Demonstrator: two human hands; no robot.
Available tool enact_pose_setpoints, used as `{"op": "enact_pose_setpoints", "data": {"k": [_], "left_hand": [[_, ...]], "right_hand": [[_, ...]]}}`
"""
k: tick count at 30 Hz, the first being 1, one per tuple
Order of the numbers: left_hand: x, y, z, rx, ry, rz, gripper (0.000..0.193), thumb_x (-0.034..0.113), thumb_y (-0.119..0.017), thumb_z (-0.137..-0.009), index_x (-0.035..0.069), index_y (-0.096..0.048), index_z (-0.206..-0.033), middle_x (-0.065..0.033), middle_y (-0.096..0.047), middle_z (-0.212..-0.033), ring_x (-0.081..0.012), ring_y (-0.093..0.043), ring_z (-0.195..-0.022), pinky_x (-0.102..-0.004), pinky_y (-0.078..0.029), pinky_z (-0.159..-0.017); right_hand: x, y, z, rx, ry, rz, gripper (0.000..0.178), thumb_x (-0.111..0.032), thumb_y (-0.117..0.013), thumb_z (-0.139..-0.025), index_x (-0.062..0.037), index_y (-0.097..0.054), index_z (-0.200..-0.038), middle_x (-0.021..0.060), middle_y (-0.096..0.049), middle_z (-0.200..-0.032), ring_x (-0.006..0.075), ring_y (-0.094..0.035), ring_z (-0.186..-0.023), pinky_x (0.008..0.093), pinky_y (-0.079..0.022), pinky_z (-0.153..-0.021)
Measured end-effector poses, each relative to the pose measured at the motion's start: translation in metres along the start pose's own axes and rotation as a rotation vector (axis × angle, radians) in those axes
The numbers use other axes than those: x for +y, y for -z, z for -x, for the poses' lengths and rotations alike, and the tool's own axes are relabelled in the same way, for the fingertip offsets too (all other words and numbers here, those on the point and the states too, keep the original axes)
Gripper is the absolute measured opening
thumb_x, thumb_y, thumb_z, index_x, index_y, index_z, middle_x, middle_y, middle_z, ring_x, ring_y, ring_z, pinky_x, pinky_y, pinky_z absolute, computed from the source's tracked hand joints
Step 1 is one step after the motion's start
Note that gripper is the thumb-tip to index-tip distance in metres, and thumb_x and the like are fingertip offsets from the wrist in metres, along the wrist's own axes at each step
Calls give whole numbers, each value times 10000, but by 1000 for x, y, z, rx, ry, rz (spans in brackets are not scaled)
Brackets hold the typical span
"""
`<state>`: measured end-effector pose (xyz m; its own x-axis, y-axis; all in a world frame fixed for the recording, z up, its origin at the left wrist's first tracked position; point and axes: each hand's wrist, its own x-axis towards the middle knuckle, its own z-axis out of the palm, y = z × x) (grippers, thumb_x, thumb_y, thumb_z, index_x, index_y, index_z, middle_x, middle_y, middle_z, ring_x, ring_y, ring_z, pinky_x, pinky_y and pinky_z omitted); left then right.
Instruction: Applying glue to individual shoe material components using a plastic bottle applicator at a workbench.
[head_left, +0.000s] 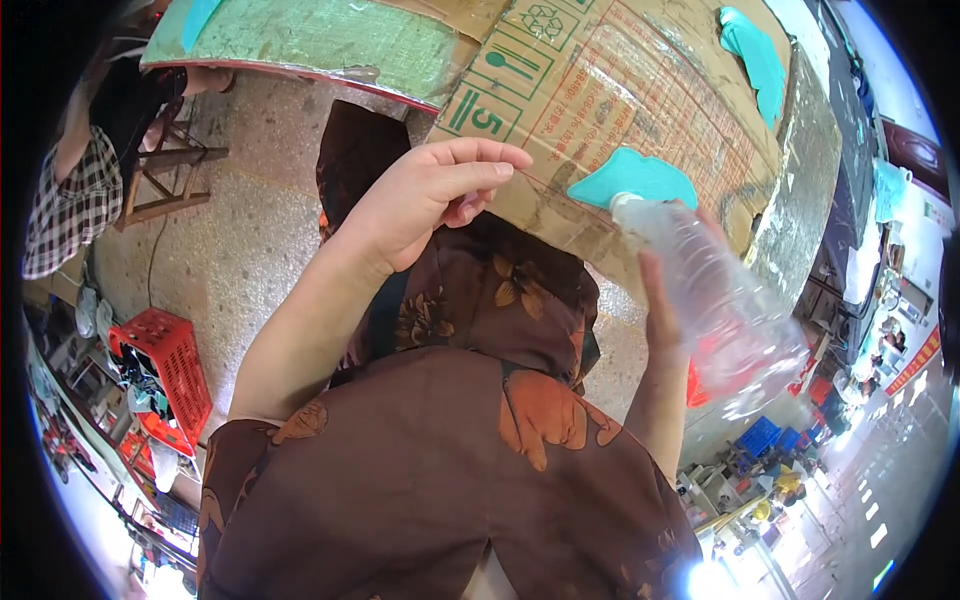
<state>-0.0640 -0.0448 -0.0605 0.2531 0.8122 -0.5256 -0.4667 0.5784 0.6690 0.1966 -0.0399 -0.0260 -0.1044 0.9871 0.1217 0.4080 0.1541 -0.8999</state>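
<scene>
My right hand [660, 312] is raised at the right and grips a clear plastic bottle [725, 300], which tilts with its open white-rimmed mouth up and to the left. My left hand [430, 200] is lifted in the middle, fingers drawn together with the thumb tucked under, just in front of the edge of a cardboard-covered table [600, 90]. Whether the fingers hold anything small is hidden. A teal flat piece [635, 178] lies on the cardboard right beside the bottle's mouth. My brown flowered garment [450, 450] fills the lower middle.
A second teal piece [755, 50] lies farther back on the cardboard. At the left are a red plastic crate [165, 370], a wooden stool [165, 165] and another person in a checked garment [70, 200]. Blue crates [760, 435] stand at the lower right on the speckled floor.
</scene>
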Motion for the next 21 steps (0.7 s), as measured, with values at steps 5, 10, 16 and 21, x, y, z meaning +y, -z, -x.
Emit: {"op": "enact_pose_setpoints", "data": {"k": [5, 10, 16, 21], "left_hand": [[0, -6, -1, -5, 38, -5, 286, 155, -595, -916, 5, -631, -1157, 73, -486, -732, -25, -424, -618, -161, -336, -539], [2, -11, -1, -47, 86, -29, 322, 167, -599, -919, 23, -617, -1206, 72, -494, -738, -24, -424, -625, -163, -345, -551], [-3, -20, 3, -73, 145, -53, 377, 169, -615, -914, 27, -585, -1262, 65, -509, -774, -24, -424, -639, -166, -348, -569], [-10, -23, 0, -103, 175, -86, 410, 166, -618, -912, 25, -560, -1293, 64, -510, -790, -24, -424, -648, -170, -352, -575]], "right_hand": [[7, -4, -20, 195, -37, -79, 617, -82, -782, -790, 11, -462, -1309, 129, -576, -1196, 215, -585, -1054, 358, -490, -929], [-18, -12, -25, -21, 99, 229, 539, -57, -782, -772, 20, -526, -1240, 131, -578, -1236, 223, -562, -1122, 345, -455, -967], [-2, 1, -50, 135, 2, 70, 466, -30, -783, -775, 20, -567, -1184, 102, -619, -1144, 188, -597, -1036, 323, -498, -898], [-16, -20, -48, 26, -23, -11, 492, -63, -787, -785, 33, -549, -1204, 104, -618, -1140, 187, -584, -1039, 322, -474, -921]]}}
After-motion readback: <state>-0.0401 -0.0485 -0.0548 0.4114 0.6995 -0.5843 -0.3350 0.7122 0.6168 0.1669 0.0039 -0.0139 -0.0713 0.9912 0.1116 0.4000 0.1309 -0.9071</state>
